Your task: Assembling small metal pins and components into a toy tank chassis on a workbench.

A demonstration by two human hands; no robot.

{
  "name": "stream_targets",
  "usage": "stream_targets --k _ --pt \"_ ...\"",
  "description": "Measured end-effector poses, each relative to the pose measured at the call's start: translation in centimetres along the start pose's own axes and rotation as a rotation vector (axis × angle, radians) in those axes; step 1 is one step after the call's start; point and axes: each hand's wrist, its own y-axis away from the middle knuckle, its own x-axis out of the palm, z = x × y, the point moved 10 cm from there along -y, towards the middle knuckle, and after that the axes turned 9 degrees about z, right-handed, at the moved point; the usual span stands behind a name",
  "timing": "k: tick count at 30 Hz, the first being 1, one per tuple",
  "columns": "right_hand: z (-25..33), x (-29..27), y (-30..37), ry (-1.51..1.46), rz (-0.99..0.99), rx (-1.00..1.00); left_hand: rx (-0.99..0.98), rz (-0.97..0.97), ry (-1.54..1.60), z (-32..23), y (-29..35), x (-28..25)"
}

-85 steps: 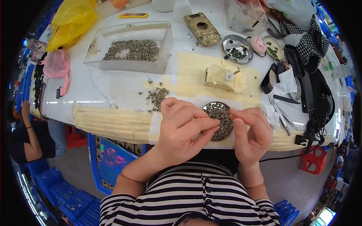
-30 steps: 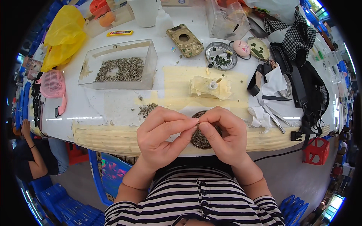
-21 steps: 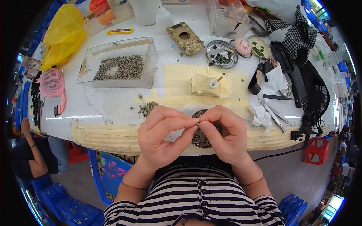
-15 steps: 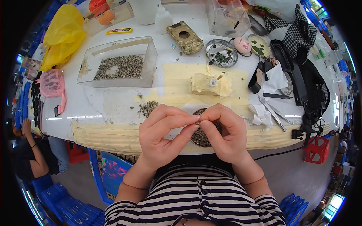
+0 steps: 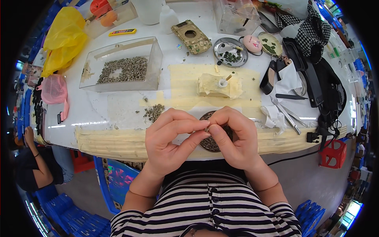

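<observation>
In the head view, the fingertips of the left hand (image 5: 170, 139) and right hand (image 5: 235, 137), set apart earlier, have been brought together; handling is now shared. A small piece (image 5: 207, 129) is pinched within this joint grip, over the left side of the round dish (image 5: 205, 115).

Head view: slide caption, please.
Left hand and right hand pinch a tiny piece, partly hiding a round dish of greyish granules.
</observation>
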Motion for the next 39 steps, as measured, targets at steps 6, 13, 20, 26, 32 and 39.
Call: stream_targets --k 6,13,20,26,32,39 --pt "0.4 -0.1 0.0 0.031 -0.003 -0.029 0.004 0.0 0.002 0.0 0.0 0.0" --pt "1.3 -0.3 0.1 0.118 -0.046 -0.122 -0.003 -0.026 -0.023 0.0 0.1 -0.2" --pt "2.2 -0.6 0.2 0.201 -0.096 -0.211 -0.028 -0.007 -0.006 0.3 0.3 -0.2" --pt "2.3 -0.7 0.3 0.224 -0.109 -0.228 -0.019 -0.003 -0.025 0.1 0.2 0.0" --pt "2.3 -0.7 0.4 0.228 -0.115 -0.231 0.015 -0.004 -0.019 0.0 0.2 0.1" --pt "2.6 -0.7 0.4 0.232 -0.116 -0.234 0.0 -0.023 -0.03 0.2 0.3 -0.1"
